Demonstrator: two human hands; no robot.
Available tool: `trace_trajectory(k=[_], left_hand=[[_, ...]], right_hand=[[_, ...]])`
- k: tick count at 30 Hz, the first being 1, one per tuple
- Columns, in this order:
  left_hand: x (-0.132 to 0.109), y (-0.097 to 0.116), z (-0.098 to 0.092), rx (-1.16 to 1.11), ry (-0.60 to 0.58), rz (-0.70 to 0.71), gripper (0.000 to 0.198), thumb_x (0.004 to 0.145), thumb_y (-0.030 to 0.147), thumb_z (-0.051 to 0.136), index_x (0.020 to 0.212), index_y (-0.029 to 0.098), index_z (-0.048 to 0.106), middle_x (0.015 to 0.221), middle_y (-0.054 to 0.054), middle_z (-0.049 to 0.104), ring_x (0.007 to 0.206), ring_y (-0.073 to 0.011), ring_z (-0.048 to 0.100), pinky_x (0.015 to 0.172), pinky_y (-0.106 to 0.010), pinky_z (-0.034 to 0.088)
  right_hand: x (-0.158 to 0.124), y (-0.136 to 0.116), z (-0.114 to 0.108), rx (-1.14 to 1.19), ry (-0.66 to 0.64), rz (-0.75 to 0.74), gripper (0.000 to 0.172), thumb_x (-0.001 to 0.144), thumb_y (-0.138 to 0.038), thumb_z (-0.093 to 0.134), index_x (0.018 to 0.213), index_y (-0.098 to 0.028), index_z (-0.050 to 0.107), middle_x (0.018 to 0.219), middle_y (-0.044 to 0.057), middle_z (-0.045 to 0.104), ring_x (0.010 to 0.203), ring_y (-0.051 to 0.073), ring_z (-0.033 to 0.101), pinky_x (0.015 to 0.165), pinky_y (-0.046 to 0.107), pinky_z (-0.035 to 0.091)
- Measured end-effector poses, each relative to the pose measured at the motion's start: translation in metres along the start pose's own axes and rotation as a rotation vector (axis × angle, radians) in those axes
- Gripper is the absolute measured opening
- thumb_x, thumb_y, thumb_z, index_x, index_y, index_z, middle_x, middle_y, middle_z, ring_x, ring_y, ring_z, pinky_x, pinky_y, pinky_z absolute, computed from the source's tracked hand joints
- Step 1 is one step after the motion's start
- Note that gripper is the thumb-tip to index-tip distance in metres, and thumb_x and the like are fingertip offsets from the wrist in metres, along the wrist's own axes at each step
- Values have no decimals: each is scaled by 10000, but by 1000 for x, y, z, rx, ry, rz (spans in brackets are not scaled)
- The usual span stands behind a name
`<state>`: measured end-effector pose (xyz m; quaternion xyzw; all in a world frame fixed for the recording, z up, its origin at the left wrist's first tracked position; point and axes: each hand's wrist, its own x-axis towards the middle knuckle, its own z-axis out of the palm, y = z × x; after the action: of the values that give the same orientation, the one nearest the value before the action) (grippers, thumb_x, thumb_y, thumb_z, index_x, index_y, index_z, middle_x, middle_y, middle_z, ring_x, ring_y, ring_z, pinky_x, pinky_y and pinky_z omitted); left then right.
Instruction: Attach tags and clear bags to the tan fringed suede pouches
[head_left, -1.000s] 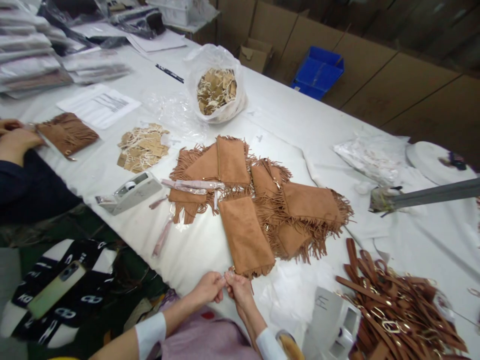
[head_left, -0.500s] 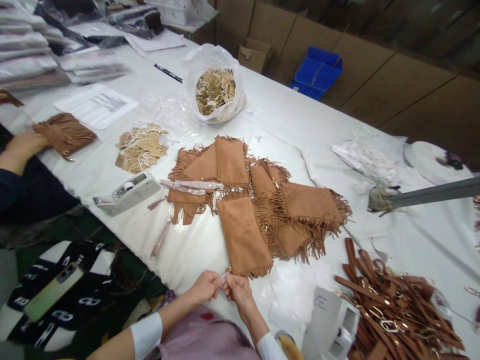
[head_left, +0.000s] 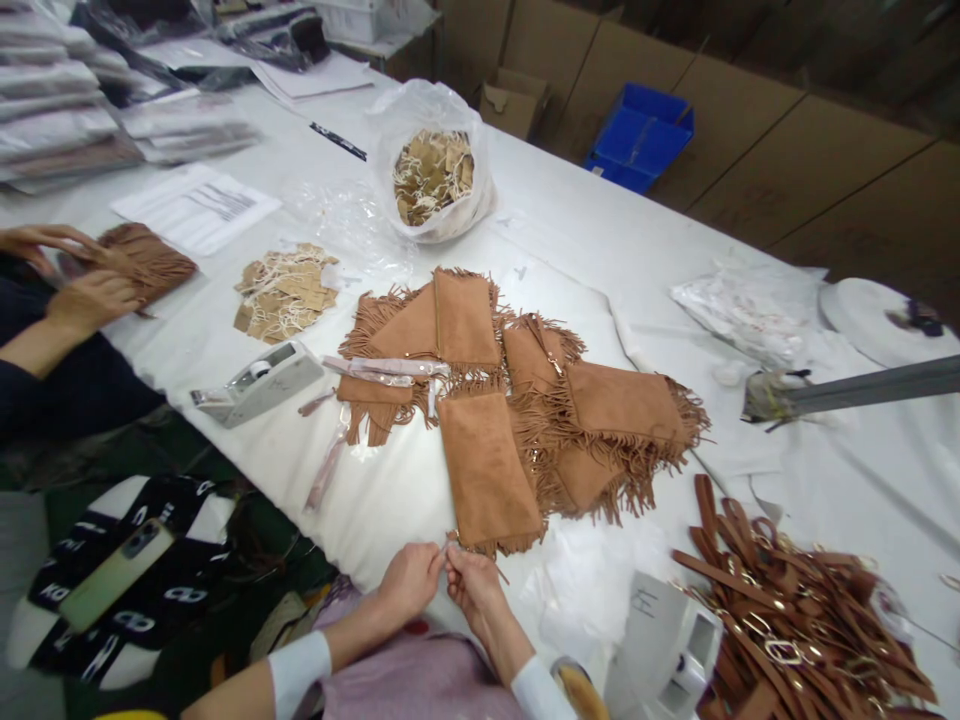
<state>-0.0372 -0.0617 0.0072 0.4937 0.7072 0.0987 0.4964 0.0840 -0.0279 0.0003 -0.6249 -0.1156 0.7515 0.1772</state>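
Observation:
My left hand (head_left: 411,582) and my right hand (head_left: 477,588) meet at the table's near edge, fingertips pinched together. Between them is something small and pale that I cannot make out, close to the zipper corner of a tan suede pouch (head_left: 487,465) with fringe. A thin brown strip sticks out beside my right hand. Beyond this pouch lie several more fringed pouches (head_left: 622,400), overlapping one another. Left of them are plastic-wrapped straps (head_left: 375,370) and a white tape dispenser (head_left: 262,382).
A co-worker's hands (head_left: 86,290) hold a brown fringed pouch (head_left: 150,262) at left. Cardboard tags (head_left: 285,295) lie in a pile, with more in a plastic bag (head_left: 480,200). At right are a second tape dispenser (head_left: 660,640), heaped brown straps (head_left: 795,610) and a grey bar (head_left: 877,388).
My hands have drawn closer together at the pouch corner. The co-worker's second hand has come over their pouch. The view has shifted slightly.

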Motion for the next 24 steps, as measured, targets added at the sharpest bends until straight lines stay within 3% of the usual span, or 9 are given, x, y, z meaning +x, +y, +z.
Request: trace_trajectory(k=[5, 9, 12, 14, 20, 24], left_hand=[[-1, -1, 0, -68, -14, 24, 368, 879, 335, 340, 698, 165, 611, 708, -77, 657, 683, -183, 579, 674, -286, 376], [-2, -1, 7, -402, -126, -57, 495, 846, 552, 333, 631, 167, 557, 561, -32, 593, 502, -147, 532, 552, -267, 385], [-2, -1, 13, -623, -195, -157, 619, 763, 723, 327, 728, 155, 569, 606, -40, 619, 491, -146, 553, 507, -256, 391], [-1, 0, 15, -814, -214, -264, 636, 696, 764, 422, 794, 154, 575, 626, -32, 629, 513, -141, 560, 508, -245, 383], [5, 0, 11, -1104, -265, -406, 517, 641, 654, 632, 739, 146, 612, 560, -7, 593, 519, -126, 518, 505, -230, 355], [5, -8, 14, -1278, -285, -507, 339, 666, 474, 706, 744, 154, 624, 596, -12, 613, 588, -138, 553, 544, -226, 402]], right_hand=[[1, -2, 2, 74, 3, 0, 365, 549, -390, 825, 553, -165, 537, 444, -62, 506, 386, 38, 420, 389, 157, 315], [4, 2, 2, 64, -52, -32, 386, 610, -439, 783, 536, -176, 510, 411, -59, 485, 352, 53, 389, 363, 186, 285], [9, 7, 1, -40, -101, -96, 415, 649, -515, 723, 529, -184, 505, 403, -42, 491, 338, 71, 377, 360, 210, 289], [13, 10, 0, -99, -95, -137, 435, 652, -551, 698, 518, -190, 496, 385, -46, 470, 325, 71, 347, 350, 215, 262], [16, 11, -4, -198, -59, -196, 470, 637, -601, 661, 488, -194, 478, 349, -59, 405, 310, 54, 249, 348, 220, 125], [8, 15, 1, -281, -33, -285, 488, 695, -620, 569, 481, -187, 500, 385, -30, 459, 335, 59, 255, 369, 224, 149]])
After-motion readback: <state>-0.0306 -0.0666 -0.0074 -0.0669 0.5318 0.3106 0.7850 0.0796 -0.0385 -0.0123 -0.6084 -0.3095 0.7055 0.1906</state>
